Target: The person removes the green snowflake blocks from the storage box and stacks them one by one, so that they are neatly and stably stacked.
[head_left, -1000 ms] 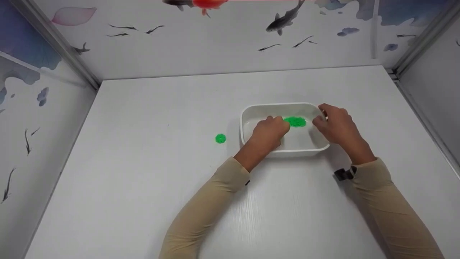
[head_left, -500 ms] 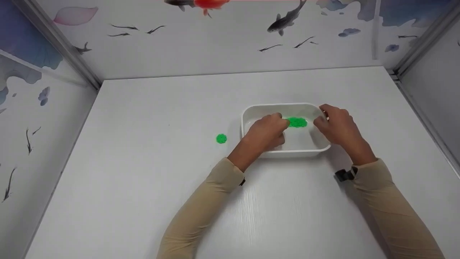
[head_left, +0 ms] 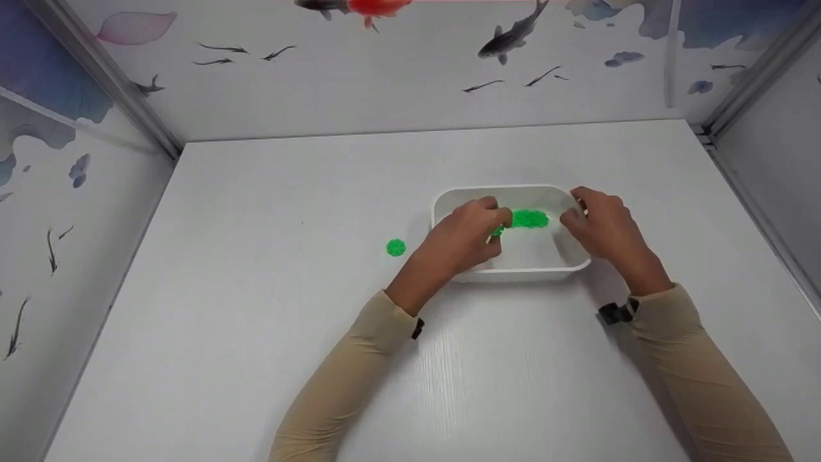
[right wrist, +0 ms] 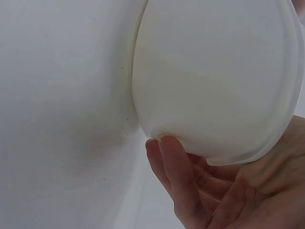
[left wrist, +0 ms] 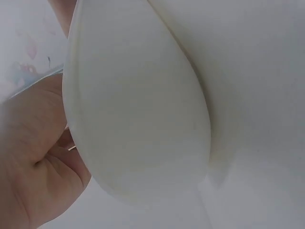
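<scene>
Left hand (head_left: 458, 237) pinches small green piece (head_left: 497, 230), shape unclear; right hand (head_left: 603, 223) grips white rounded-rectangular tray (head_left: 519, 276), bright-green cluster (head_left: 531, 219) inside.

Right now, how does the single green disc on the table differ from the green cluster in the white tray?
The green disc is one small, round piece; the green cluster is a wider, elongated patch. The disc lies on the table, while the cluster lies inside the white tray. The disc shows whole; the left hand may hide the cluster's left end. Both are bright green.
</scene>
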`<state>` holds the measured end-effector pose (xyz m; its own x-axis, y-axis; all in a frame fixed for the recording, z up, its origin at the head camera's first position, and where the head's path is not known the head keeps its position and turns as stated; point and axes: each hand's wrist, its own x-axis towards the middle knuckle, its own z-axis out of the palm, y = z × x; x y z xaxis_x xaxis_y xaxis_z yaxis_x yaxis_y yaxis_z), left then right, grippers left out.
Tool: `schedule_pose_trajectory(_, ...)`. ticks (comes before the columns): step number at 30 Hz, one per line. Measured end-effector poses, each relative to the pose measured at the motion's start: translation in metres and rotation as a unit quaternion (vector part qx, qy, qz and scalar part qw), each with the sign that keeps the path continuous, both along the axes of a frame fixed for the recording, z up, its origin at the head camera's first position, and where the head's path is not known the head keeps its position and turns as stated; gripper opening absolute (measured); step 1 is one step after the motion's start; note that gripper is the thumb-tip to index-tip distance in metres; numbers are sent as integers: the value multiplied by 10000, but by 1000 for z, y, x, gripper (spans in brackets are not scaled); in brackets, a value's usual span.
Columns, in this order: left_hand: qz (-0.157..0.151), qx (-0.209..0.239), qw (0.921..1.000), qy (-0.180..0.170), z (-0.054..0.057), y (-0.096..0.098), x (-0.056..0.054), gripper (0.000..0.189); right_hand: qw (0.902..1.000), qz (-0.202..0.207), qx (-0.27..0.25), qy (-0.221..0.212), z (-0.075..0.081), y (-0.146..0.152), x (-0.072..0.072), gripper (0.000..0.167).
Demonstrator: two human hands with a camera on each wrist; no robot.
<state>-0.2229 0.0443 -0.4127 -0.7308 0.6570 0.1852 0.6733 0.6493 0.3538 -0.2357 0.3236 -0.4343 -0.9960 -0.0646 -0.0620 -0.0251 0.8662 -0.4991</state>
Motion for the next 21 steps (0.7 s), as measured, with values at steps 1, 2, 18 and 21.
schedule_pose_trajectory(1, -10, 56, 10000, 14, 0, -3, 1, 26, 10000, 2, -10, -8, 0, 0, 0, 48)
schedule_pose_trajectory(2, -21, 116, 9999, 36, 0, -5, 1, 26, 10000, -1, -15, -16, 0, 0, 0, 48)
schedule_pose_trajectory(18, 104, 553, 9983, 136, -1, -40, 6, 21, 10000, -61, 52, -43, 1, -1, 1, 48)
schedule_pose_trajectory(21, 131, 623, 9979, 129, 0, -44, 9, 22, 9999, -70, 35, -73, 1, -2, 1, 48)
